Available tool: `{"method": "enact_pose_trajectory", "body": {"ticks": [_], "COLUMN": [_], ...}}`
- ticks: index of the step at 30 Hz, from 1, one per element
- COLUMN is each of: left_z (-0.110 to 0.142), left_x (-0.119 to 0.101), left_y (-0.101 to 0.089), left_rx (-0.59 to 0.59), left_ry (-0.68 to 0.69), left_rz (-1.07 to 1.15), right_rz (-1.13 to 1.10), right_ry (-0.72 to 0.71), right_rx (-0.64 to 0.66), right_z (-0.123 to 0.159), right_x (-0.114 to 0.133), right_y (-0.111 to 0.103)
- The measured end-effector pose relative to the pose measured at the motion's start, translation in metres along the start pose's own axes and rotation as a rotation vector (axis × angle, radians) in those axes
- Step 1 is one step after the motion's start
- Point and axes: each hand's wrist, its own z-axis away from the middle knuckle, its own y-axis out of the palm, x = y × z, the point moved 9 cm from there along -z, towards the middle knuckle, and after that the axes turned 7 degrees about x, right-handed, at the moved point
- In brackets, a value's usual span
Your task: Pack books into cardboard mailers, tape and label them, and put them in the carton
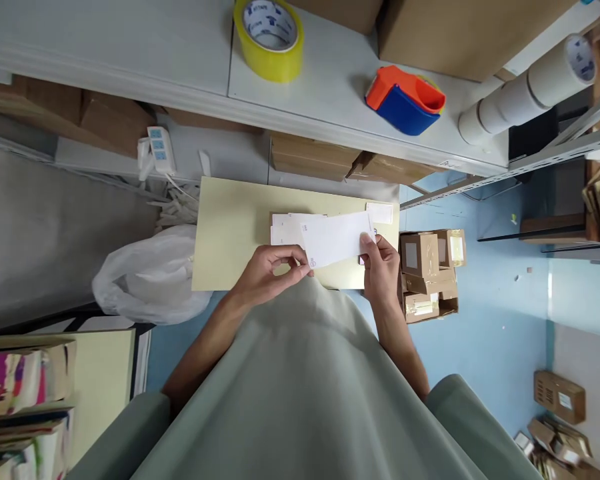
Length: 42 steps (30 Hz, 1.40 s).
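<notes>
A white paper slip (336, 239) with small print at its edges is held up over the pale yellow table (230, 233). My left hand (275, 272) pinches its lower left corner between thumb and finger. At the slip's right end, my right hand (380, 261) grips it with the thumb on top. Behind the slip, more white papers (286, 229) lie on the table, partly covered by it. A small white card (380, 213) rests near the table's right end, and something dark beside my right hand is mostly hidden.
On the grey shelf above are a yellow tape roll (293, 61), an orange and blue tape dispenser (405, 100) and white rolls (525, 100). A power strip (161, 151) hangs at left above a white plastic bag (150, 273). Cardboard boxes (420, 257) stand right of the table.
</notes>
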Motion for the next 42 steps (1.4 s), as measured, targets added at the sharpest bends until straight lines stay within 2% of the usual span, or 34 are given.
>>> {"method": "enact_pose_trajectory", "body": {"ticks": [4,8,11,13,15,20,23,30,34,38,42], "left_z": [0.021,0.04,0.051,0.058,0.064,0.076,0.083,0.095,0.101,0.105,0.11], "left_x": [-0.002,-0.003,-0.004,-0.004,-0.004,-0.003,0.001,0.011,0.022,0.048,0.086], "left_y": [-0.025,-0.045,-0.058,-0.065,-0.07,-0.078,-0.082,-0.084,-0.086,-0.1,-0.127], "left_rx": [0.025,0.044,0.036,0.027,0.021,0.012,0.011,0.052,0.047,0.011,-0.068], "left_ry": [0.053,0.095,0.121,0.133,0.139,0.169,0.191,0.17,0.157,0.092,-0.007], "left_rz": [0.002,-0.003,0.005,0.005,-0.014,-0.078,-0.107,-0.15,-0.192,-0.286,-0.354], "right_rz": [0.009,0.072,0.283,0.472,0.572,0.49,0.515,0.567,0.593,0.593,0.538], "right_ry": [0.02,0.058,0.073,0.036,-0.045,-0.264,-0.336,-0.377,-0.331,-0.245,-0.179], "right_rx": [0.016,0.146,0.265,0.292,0.304,0.342,0.379,0.404,0.405,0.322,0.247], "right_z": [0.013,0.025,0.034,0.041,0.051,0.087,0.101,0.109,0.109,0.103,0.097], "right_x": [-0.013,-0.03,-0.041,-0.042,-0.033,0.012,0.028,0.024,0.019,0.015,0.009], "right_y": [0.035,0.08,0.112,0.126,0.138,0.159,0.171,0.185,0.185,0.17,0.15]}}
